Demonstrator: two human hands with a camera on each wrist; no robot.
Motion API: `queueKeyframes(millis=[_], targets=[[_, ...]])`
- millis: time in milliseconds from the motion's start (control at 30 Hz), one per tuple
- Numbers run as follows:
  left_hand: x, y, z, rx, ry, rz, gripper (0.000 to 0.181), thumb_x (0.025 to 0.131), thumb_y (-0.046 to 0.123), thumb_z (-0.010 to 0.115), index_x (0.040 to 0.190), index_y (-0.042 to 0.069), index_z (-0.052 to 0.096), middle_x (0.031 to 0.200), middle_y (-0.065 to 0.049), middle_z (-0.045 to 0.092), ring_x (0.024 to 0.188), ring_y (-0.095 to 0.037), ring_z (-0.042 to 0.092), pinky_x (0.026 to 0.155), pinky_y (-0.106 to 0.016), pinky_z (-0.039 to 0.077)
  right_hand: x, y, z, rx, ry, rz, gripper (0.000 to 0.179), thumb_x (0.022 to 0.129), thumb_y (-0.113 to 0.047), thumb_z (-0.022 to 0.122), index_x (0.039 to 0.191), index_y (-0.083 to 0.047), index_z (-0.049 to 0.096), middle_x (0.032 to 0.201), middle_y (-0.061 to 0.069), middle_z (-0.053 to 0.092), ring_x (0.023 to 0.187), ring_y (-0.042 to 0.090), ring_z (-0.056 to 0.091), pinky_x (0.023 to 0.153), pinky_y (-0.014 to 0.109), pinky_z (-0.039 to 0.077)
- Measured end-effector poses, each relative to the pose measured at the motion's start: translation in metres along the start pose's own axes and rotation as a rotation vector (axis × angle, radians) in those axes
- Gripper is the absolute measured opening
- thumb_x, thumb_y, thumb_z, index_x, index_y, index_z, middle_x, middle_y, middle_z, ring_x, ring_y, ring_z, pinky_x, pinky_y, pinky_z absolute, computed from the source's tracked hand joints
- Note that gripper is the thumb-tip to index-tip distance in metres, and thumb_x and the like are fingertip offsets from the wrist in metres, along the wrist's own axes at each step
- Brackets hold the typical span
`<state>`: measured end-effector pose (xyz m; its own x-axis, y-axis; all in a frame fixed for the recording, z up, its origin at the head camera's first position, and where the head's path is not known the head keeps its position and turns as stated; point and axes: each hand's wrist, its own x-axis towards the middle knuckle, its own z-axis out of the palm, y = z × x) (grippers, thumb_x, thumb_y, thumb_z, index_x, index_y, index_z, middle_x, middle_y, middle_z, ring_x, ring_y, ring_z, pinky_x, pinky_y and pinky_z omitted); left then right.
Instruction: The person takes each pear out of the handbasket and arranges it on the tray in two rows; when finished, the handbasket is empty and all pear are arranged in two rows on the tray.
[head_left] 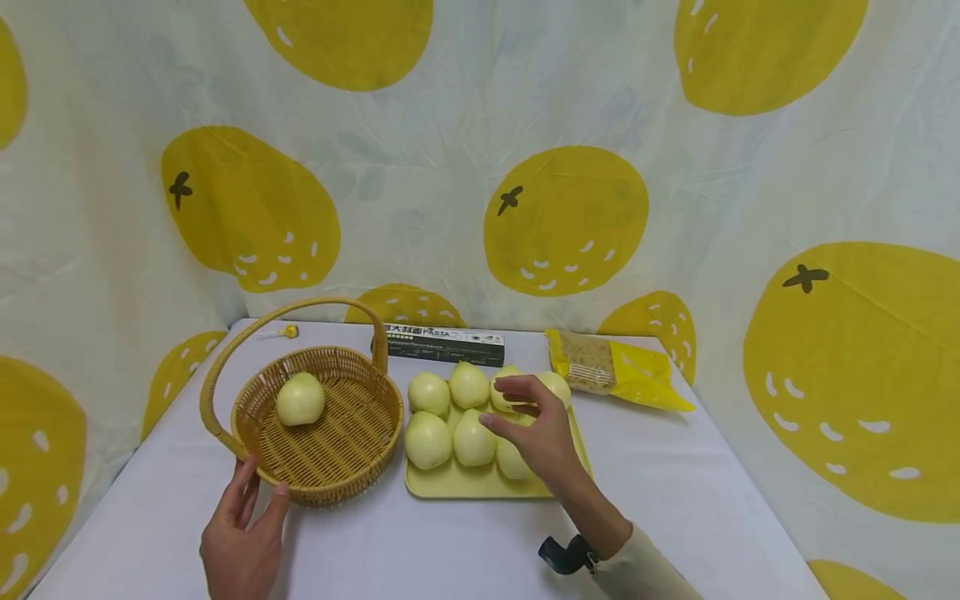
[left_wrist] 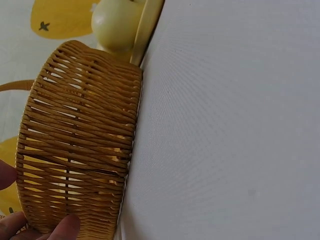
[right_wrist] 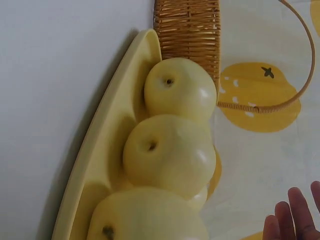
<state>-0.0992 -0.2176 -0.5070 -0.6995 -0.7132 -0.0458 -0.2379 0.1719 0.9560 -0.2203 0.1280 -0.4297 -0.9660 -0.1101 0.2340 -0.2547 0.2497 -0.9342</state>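
A round wicker basket (head_left: 330, 492) with a tall arched handle stands at the left with one pale yellow-green pear (head_left: 301, 399) inside. My left hand (head_left: 243, 533) grips the basket's near-left rim, close to the handle's base; in the left wrist view its fingertips (left_wrist: 67, 227) lie against the woven wall. Just right of the basket, a pale yellow tray (head_left: 480, 487) carries several similar pears (head_left: 427, 439) in rows. Over the tray's right part hovers my right hand (head_left: 543, 425), fingers apart and bent, nothing in its grasp. It hides some of the pears behind it.
A dark pasta box (head_left: 442, 345) lies behind the tray. To its right is a yellow food bag (head_left: 618, 369). A small yellow-headed lollipop (head_left: 289, 332) lies behind the basket. Fabric printed with yellow fruit (head_left: 566, 221) encloses the white-covered table (head_left: 390, 554).
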Motion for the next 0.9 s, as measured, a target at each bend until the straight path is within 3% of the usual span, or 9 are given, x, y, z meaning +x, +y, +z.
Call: queueKeyframes(millis=[200,367,733,900], targets=[[-0.001,0.001,0.001,0.014,0.006,0.015,0.063,0.102,0.023,0.072,0.160,0.031,0.048,0.171,0.009,0.033,0.154,-0.028,0.046,0.108,-0.018,0.051,0.002,-0.004,0.019,0.022,-0.023,-0.033,0.049,0.083,-0.017,0.092,0.127,-0.015,0.070,0.130,0.001,0.071,0.124,0.027,0.064,0.110,0.052,0.054],[-0.001,0.001,0.002,0.012,0.017,0.026,0.063,0.102,0.022,0.072,0.159,0.029,0.049,0.170,0.007,0.034,0.153,-0.029,0.047,0.107,-0.017,0.052,0.003,-0.013,0.036,0.033,-0.071,-0.050,0.050,0.083,-0.018,0.093,0.128,-0.016,0.070,0.130,-0.003,0.071,0.128,0.032,0.064,0.112,0.052,0.054],[0.000,0.002,0.002,0.019,0.013,0.012,0.063,0.103,0.022,0.071,0.160,0.028,0.048,0.171,0.007,0.033,0.154,-0.029,0.046,0.108,-0.021,0.052,0.011,-0.033,0.077,0.044,-0.167,-0.126,0.053,0.083,-0.029,0.093,0.130,-0.018,0.069,0.130,-0.003,0.071,0.125,0.029,0.064,0.110,0.049,0.055],[0.001,0.000,0.002,0.026,0.016,0.015,0.063,0.102,0.021,0.072,0.160,0.027,0.048,0.171,0.007,0.033,0.153,-0.030,0.046,0.109,-0.022,0.051,0.012,-0.037,0.096,0.046,-0.194,-0.145,0.052,0.083,-0.032,0.093,0.129,-0.023,0.069,0.132,0.004,0.072,0.121,0.020,0.065,0.110,0.052,0.057]])
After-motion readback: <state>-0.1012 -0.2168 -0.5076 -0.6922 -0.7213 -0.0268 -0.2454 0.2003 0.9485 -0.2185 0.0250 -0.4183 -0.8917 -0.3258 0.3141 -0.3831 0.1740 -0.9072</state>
